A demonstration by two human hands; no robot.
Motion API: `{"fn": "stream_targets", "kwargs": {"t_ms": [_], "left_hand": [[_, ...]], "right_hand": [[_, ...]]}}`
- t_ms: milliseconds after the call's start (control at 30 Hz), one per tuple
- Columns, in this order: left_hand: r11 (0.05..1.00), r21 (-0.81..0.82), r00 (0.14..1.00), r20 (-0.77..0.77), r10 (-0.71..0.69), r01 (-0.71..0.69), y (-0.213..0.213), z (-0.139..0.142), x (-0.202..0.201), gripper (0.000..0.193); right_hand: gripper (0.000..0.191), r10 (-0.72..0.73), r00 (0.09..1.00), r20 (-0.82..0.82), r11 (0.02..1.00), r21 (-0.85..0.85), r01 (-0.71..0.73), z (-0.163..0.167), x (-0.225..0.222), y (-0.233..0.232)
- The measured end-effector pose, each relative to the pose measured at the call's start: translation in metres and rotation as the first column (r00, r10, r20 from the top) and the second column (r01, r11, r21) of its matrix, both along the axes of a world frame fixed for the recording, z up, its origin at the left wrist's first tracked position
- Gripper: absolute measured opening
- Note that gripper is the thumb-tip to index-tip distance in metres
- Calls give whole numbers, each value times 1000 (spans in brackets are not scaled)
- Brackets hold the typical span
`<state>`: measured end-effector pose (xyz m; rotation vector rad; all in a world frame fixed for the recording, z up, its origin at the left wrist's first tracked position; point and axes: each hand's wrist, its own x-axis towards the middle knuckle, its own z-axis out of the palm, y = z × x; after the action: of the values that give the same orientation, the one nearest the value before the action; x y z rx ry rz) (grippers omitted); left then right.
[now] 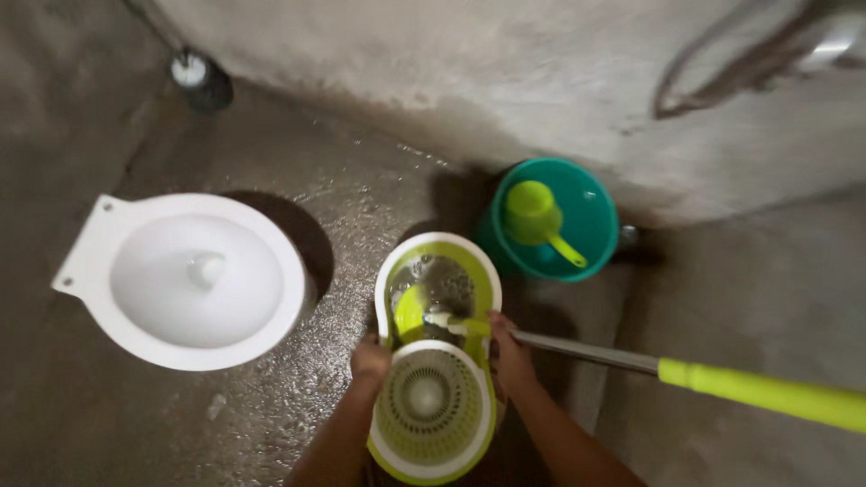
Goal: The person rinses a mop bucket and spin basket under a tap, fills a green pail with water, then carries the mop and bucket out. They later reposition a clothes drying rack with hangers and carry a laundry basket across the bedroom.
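A green-and-white spin mop bucket (388, 293) stands on the wet floor below me. Its far half holds foamy water, its near half a round slotted spinner basket (430, 399). My left hand (370, 359) grips the bucket's left rim. On the right rim my right hand (510, 353) is closed, beside the mop. The mop head (413, 313) lies in the water; its grey and green handle (758, 390) runs off to the right.
A white toilet bowl (185, 280) sits to the left. Behind the mop bucket is a teal bucket (591, 216) of water with a green scoop (534, 216) in it. A toilet brush holder (200, 77) stands in the far left corner. A rough concrete wall runs along the back.
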<state>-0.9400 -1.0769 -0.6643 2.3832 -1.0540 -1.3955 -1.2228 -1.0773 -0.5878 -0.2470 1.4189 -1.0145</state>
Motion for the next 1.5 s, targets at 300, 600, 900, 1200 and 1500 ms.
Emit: {"fn": "stream_targets", "kwargs": {"t_ms": [300,600,900,1200,1500], "left_hand": [[986,48,983,102,153,-159,-73,-61,14,32],[998,34,992,116,55,-59,-76,-115,32,41],[971,-15,971,-22,-239,239,-97,16,-4,86],[930,-184,940,-66,-336,319,-120,154,-25,80],[961,-273,975,-196,-108,52,-129,179,-16,72]], "right_hand": [[50,57,996,62,997,57,-61,-108,15,-60],[53,90,994,70,985,144,-99,-158,21,-57],[9,-204,979,-13,840,-516,169,-10,-2,-148],[14,-125,982,-143,736,-677,-4,224,56,-228],[31,-76,926,-370,810,-565,-160,359,102,-221]]}}
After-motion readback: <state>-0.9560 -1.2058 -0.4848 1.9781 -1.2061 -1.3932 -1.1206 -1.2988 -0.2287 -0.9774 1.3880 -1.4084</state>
